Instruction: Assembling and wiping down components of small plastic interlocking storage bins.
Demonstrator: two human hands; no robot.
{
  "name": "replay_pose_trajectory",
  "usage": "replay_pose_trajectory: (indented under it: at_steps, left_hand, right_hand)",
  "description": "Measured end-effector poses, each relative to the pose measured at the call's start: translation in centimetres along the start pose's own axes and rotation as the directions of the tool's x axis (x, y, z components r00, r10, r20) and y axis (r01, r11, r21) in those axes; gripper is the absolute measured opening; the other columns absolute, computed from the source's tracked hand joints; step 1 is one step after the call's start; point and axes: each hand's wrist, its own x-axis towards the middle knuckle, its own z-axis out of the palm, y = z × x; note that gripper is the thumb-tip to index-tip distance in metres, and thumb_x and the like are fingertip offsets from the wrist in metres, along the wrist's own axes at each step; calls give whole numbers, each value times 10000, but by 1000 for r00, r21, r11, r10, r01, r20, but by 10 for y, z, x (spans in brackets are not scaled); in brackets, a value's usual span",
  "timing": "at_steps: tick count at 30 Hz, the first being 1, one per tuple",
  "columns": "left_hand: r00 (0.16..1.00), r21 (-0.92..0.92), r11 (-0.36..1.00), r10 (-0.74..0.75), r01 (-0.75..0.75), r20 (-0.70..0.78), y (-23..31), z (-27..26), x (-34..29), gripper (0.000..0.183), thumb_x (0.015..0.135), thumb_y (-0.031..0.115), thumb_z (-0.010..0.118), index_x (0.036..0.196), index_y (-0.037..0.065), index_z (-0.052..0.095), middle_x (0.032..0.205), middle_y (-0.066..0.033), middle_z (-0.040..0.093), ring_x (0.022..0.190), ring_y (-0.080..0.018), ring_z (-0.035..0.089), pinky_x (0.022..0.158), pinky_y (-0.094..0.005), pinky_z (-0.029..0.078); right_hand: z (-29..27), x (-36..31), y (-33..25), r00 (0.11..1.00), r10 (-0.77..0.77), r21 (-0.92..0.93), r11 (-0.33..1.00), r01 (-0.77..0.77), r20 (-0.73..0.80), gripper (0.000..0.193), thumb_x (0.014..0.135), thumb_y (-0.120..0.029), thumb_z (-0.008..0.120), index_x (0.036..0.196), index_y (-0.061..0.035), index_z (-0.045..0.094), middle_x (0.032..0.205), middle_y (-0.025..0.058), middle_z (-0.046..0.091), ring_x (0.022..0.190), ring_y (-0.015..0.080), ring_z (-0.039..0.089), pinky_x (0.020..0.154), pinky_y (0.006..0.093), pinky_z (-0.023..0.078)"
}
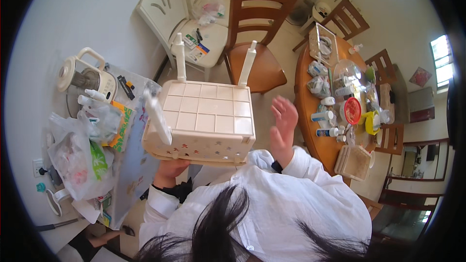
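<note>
A cream plastic basket (208,109) is held up in front of me, its flat gridded bottom facing up and small cutouts along its near side. Three cream posts stand at its corners: a far left post (181,58), a far right post (248,64) and a near left post (159,119), which is smeared and leans. At the near right corner no post shows. My left hand (172,168) grips the basket's lower rim at the near left, its fingers partly hidden under it. To the right of the basket my right hand (283,123) is raised with fingers apart, holding nothing.
A covered side table (133,165) at left bears a cream kettle-like appliance (87,75) and plastic bags (75,157). White chairs (162,7) and a brown chair (257,63) stand ahead. The round wooden table (306,111) at right carries bottles, bowls and another cream basket (353,161).
</note>
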Motion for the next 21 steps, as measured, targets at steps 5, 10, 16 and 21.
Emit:
replay_pose_trajectory:
  at_steps: [5, 10, 16, 21]
  left_hand:
    - [988, 763, 636, 4, 116, -153, 9, 10, 0, 605, 770, 106, 746, 1318, 69, 492, 1244, -75, 586, 1172, -233, 535, 976, -367, 452]
    - [945, 655, 688, 294, -311, 141, -19, 64, -33, 536, 989, 345, 435, 1435, 64, 337, 1380, -96, 474, 1249, -217, 474, 1024, -367, 425]
    - [954, 537, 839, 226, -89, -195, -68, 70, -62, 513, 909, 188, 587, 1373, 42, 425, 1333, -101, 515, 1200, -219, 510, 1005, -370, 433]
    - [948, 627, 774, 129, 87, -291, -71, 54, -169, 552, 864, 147, 640, 1364, 36, 435, 1309, -95, 532, 1188, -221, 518, 1001, -370, 432]
  right_hand:
    - [-10, -1, -13, 959, 271, 335, 899, -283, 83, 671, 876, -325, 641, 1397, -63, 309, 1378, 132, 409, 1292, 288, 398, 1030, 436, 345]
    - [-42, -48, -14, 985, 121, -9, 993, -121, 122, 443, 939, -308, 570, 1272, -44, 447, 1266, 103, 477, 1115, 214, 496, 969, 352, 381]
    - [-55, -105, -23, 958, 188, 254, 937, -241, 218, 277, 993, -256, 468, 1168, -41, 457, 1107, 104, 527, 1067, 227, 535, 982, 389, 401]
    - [-50, -122, -42, 913, 293, 410, 823, -392, 285, 263, 990, -201, 477, 1193, -41, 425, 1055, 84, 527, 1086, 242, 568, 956, 364, 447]
